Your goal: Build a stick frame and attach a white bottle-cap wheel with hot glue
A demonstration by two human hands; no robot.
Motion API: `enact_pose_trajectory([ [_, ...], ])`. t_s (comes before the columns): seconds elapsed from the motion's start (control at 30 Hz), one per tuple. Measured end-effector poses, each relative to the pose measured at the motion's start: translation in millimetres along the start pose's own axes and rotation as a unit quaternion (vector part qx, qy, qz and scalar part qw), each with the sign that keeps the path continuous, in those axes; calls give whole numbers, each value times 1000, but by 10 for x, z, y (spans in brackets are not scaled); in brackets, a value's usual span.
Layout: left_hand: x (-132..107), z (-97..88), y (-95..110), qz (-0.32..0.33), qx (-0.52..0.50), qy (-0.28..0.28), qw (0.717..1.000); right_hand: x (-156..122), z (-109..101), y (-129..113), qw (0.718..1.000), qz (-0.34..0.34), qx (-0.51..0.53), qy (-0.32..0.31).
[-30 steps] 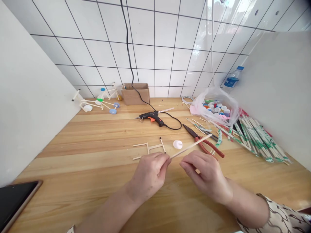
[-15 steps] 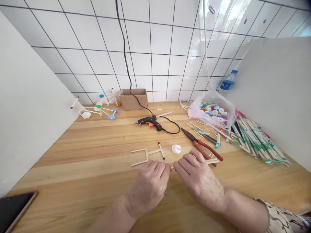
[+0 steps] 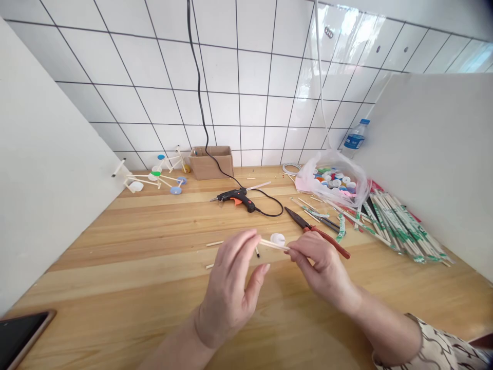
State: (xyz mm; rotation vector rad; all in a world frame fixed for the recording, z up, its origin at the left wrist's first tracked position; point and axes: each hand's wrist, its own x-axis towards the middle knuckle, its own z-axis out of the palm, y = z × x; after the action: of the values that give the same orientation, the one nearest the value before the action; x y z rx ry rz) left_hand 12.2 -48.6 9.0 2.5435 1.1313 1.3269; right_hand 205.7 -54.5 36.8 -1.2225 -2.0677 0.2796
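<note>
My right hand (image 3: 321,264) pinches a pair of thin wooden chopsticks (image 3: 274,244) at their right end, lying side by side just above the table. My left hand (image 3: 233,282) is open, its thumb apart from the fingers; the fingertips are at the left end of the chopsticks. Behind my left hand lies a small stick frame (image 3: 214,243), mostly hidden, with one dark-tipped end showing. A white plastic cap piece (image 3: 277,239) sits just beyond the chopsticks. Red-handled pliers (image 3: 308,226) lie past my right hand, which partly covers them.
A black glue gun (image 3: 236,196) with its cord lies mid-table. Farther back stand a cardboard box (image 3: 211,165) and stick-and-cap models (image 3: 157,177). To the right are a bag of bottle caps (image 3: 333,180), wrapped chopsticks (image 3: 404,223) and a bottle (image 3: 354,140). A phone (image 3: 25,339) lies front left.
Both fists have loosened from around the chopsticks. My left hand has opened and risen over the stick frame, hiding most of it; my right hand now pinches the chopsticks by one end.
</note>
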Motion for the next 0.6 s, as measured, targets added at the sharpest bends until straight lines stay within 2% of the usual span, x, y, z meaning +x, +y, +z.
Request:
enact_pose_trajectory([
  [0.07, 5, -34, 38, -45, -29, 66, 996, -10, -4, 56, 984, 108, 138, 8],
  [0.13, 22, -65, 90, -85, -56, 116, 988, -41, 40, 86, 936, 201, 289, 10],
  [0.17, 34, -78, 115, -107, -76, 118, 984, -60, 78, 85, 906, 229, 355, 13],
  [0.23, 61, -92, 156, -169, -135, 76, 973, -96, 165, 49, 856, 267, 442, 7],
  [0.3, 83, -87, 181, -246, -210, 6, 946, -124, 248, -17, 828, 280, 485, -1],
  [0.37, 92, -63, 190, -303, -279, -40, 911, -141, 311, -84, 814, 280, 509, -4],
  [0.43, 84, -24, 189, -323, -338, -62, 882, -148, 354, -131, 805, 282, 522, -3],
  [0.5, 63, 22, 186, -328, -386, -69, 859, -148, 381, -156, 801, 288, 525, -4],
  [0.6, 26, 77, 195, -365, -427, -46, 826, -139, 396, -184, 805, 289, 518, -15],
])
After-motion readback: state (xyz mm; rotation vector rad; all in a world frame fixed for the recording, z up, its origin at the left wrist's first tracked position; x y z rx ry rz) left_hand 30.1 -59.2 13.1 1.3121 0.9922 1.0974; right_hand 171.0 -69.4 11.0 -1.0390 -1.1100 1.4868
